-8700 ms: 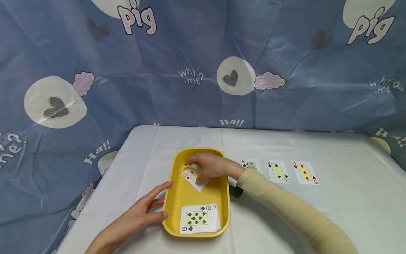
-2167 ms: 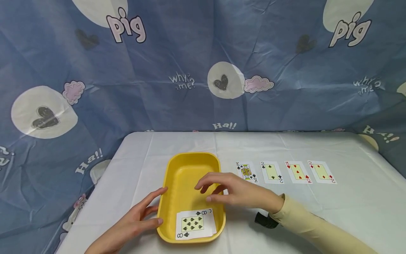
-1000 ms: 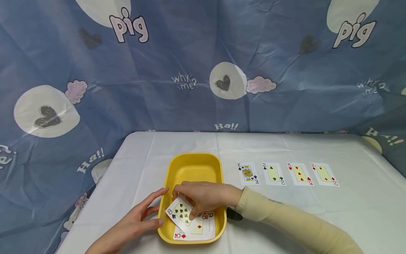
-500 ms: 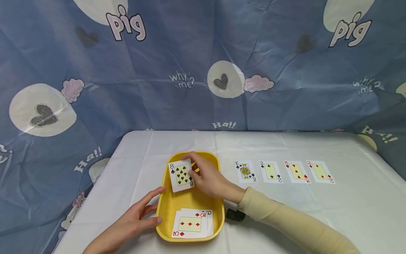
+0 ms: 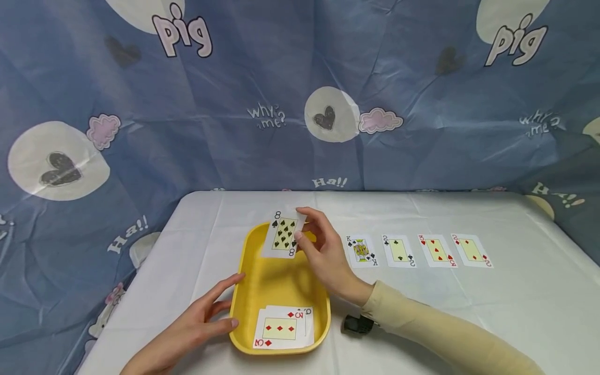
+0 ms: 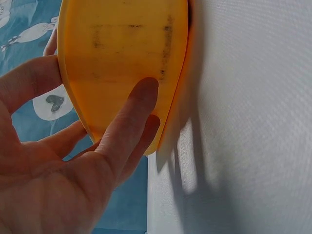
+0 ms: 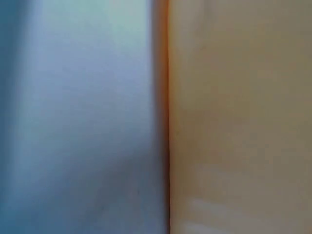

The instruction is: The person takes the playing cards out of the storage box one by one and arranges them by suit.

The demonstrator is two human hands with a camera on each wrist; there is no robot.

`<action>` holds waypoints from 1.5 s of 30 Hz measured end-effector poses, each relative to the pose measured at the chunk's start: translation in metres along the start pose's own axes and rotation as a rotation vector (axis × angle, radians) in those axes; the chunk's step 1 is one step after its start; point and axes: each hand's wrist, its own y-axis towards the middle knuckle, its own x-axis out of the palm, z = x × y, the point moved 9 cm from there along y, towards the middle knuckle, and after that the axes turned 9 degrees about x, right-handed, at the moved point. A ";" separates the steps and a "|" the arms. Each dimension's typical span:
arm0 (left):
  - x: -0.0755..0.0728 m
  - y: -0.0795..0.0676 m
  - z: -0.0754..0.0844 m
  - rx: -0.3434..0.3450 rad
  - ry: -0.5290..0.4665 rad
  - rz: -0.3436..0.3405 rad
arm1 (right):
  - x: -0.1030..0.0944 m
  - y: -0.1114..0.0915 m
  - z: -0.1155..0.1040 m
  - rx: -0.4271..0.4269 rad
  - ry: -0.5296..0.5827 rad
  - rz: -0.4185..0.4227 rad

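Note:
Between thumb and fingers my right hand [image 5: 325,252] pinches a playing card, the eight of spades [image 5: 284,234], raised and tilted above the far end of a yellow tray [image 5: 244,281]. My left hand [image 5: 194,325] touches the tray's left side with extended fingers. In the left wrist view, fingers [image 6: 124,126] of that hand lie against the scuffed outer wall of the tray [image 6: 117,53]. Inside the tray's near end, the three of diamonds [image 5: 279,329] lies face up over at least one other card. The right wrist view is blurred and shows mostly a sleeve [image 7: 239,117].
To the right, in a row on the white-covered table [image 5: 525,312], lie the king of spades [image 5: 361,251], two of clubs [image 5: 399,251], three of hearts [image 5: 436,251] and two of diamonds [image 5: 471,250]. A black device [image 5: 358,325] is at the right wrist. Behind hangs a printed blue cloth [image 5: 262,156].
The two of diamonds has gone from the tray to the row's right end. My right hand has lifted the eight of spades off the stack, exposing the three of diamonds. My left hand stays put.

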 end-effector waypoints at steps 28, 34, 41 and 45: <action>0.001 0.001 -0.001 0.007 -0.027 -0.028 | -0.135 -0.076 0.023 0.464 -0.277 0.022; -0.001 0.001 -0.001 0.004 -0.030 -0.022 | -0.142 -0.087 0.032 0.522 -0.569 -0.100; -0.003 0.000 0.000 -0.010 -0.018 -0.011 | -0.140 -0.088 0.035 0.483 -0.825 -0.181; -0.002 0.001 0.001 -0.008 -0.015 -0.019 | -0.141 -0.087 0.032 0.470 -0.895 -0.175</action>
